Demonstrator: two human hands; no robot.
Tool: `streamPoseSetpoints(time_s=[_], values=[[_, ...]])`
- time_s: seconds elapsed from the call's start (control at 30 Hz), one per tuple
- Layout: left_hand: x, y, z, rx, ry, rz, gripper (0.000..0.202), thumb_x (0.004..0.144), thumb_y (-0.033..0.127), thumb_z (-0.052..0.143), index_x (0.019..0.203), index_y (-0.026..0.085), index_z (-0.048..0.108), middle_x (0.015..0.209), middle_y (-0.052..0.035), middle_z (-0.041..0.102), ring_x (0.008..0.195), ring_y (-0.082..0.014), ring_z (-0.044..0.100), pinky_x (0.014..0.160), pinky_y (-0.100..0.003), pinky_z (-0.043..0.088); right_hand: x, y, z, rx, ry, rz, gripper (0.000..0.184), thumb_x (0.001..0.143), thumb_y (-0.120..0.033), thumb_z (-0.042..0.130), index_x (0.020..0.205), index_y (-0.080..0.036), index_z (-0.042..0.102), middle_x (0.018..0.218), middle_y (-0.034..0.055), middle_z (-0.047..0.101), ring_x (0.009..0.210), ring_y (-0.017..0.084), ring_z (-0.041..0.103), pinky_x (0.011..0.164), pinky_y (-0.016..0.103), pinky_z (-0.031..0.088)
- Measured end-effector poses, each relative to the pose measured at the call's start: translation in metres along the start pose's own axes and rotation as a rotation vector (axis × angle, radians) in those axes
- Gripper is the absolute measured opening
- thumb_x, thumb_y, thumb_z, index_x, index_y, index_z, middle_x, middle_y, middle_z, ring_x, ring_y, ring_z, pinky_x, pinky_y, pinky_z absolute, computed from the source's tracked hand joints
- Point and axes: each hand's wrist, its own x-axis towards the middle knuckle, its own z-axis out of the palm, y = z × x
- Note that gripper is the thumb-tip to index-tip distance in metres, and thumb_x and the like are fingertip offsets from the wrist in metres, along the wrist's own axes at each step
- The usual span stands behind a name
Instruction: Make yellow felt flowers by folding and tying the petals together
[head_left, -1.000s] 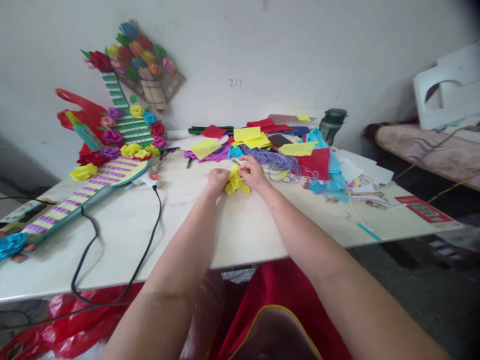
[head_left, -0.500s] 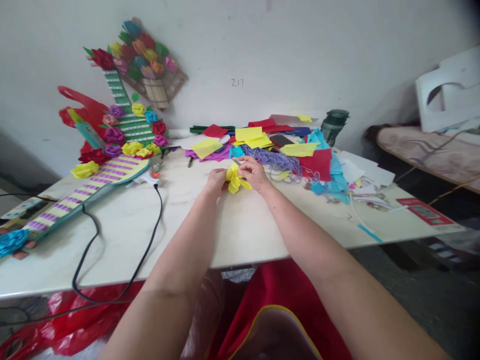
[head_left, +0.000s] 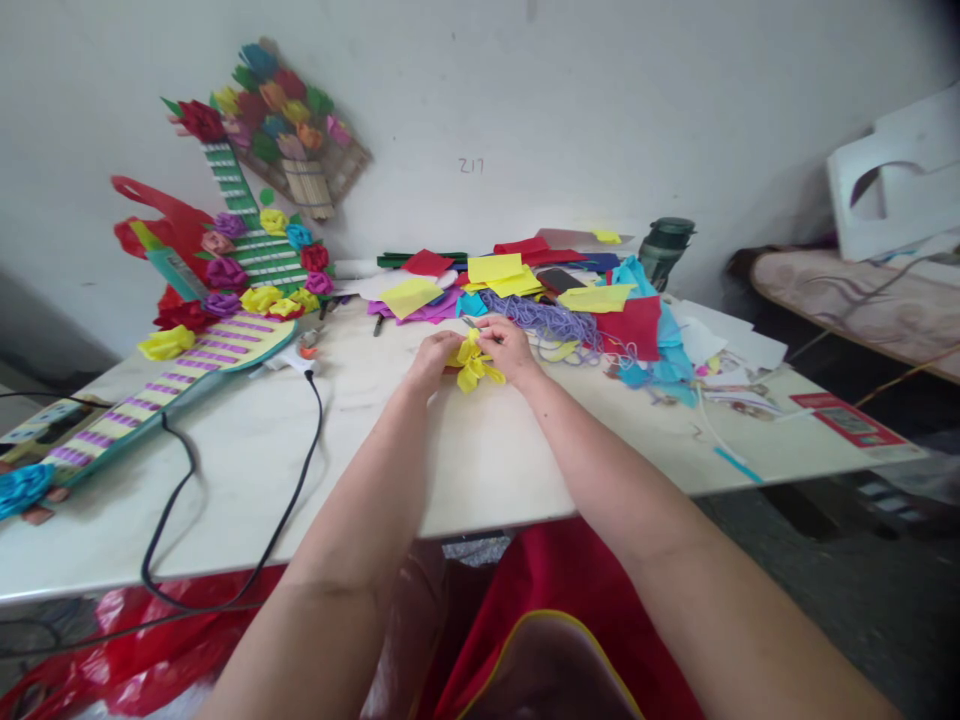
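Over the middle of the table, a yellow crepe-paper flower [head_left: 471,368] hangs between my two hands, its petals spread downward. My left hand [head_left: 433,362] is closed, pinching the flower's left side. On the other side, my right hand [head_left: 508,350] is closed around a thin tool with a grey tip [head_left: 469,322], its fingers against the flower's upper right. My fingers hide most of the tool, so its kind cannot be made out.
Behind my hands lie yellow paper sheets [head_left: 495,268], tangled purple yarn [head_left: 544,317] and red paper [head_left: 630,328]. A dark bottle [head_left: 664,255] stands at the back right. To the left are a flower-trimmed guitar-shaped craft [head_left: 202,365], a glue gun [head_left: 292,358] and its black cord [head_left: 304,470].
The yellow flower has turned in my fingers, and its upper part is now gathered narrower. Both hands stay in nearly the same place. The whole view has shifted slightly.
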Motion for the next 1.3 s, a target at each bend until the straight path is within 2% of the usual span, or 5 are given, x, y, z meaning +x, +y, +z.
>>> streamPoseSetpoints(time_s=[0.13,0.37,0.7,0.97,1.3], values=[[-0.001,0.0,-0.003,-0.019,-0.088,-0.014,0.044,0.061,0.055,0.071,0.078,0.016,0.062,0.069,-0.004,0.064,0.062,-0.0177,0.063,0.056,-0.028,0.05,0.002,0.004,0.0,-0.032,0.017,0.018,0.012,0.067,-0.015,0.063,0.057,-0.021,0.058,0.096,0.0037,0.068,0.099,0.018,0.063,0.097,0.036,0.049],[-0.008,0.005,-0.002,0.082,-0.202,-0.009,0.048,0.046,0.035,0.088,0.078,0.016,0.057,0.068,0.0006,0.063,0.059,-0.0133,0.061,0.057,-0.025,0.048,0.002,0.005,0.001,-0.034,0.056,0.056,0.014,0.065,-0.013,0.059,0.054,-0.02,0.057,0.096,0.0049,0.068,0.099,0.019,0.063,0.097,0.037,0.048],[-0.007,0.003,0.002,0.086,-0.15,-0.026,0.041,0.045,0.028,0.085,0.072,0.016,0.056,0.058,0.0023,0.061,0.051,-0.0123,0.058,0.052,-0.024,0.046,0.001,0.003,0.002,0.048,0.063,0.136,0.008,0.063,-0.017,0.061,0.055,-0.019,0.059,0.096,0.0037,0.067,0.097,0.018,0.063,0.096,0.037,0.049],[-0.004,0.002,0.001,0.122,-0.084,0.007,0.036,0.047,0.027,0.083,0.069,0.016,0.057,0.053,0.0026,0.058,0.048,-0.012,0.055,0.049,-0.024,0.043,-0.007,-0.017,-0.004,0.213,-0.02,0.336,0.017,0.062,-0.034,0.061,0.062,-0.018,0.063,0.111,0.0053,0.063,0.098,0.02,0.059,0.056,0.024,0.051],[0.003,-0.004,-0.002,0.166,-0.022,0.072,0.031,0.047,0.024,0.076,0.072,0.015,0.061,0.056,0.0014,0.06,0.05,-0.0121,0.054,0.05,-0.024,0.042,-0.006,-0.019,-0.004,0.181,-0.046,0.371,0.012,0.055,-0.025,0.06,0.064,-0.017,0.064,0.113,0.0048,0.062,0.086,0.015,0.059,0.055,0.023,0.05]])
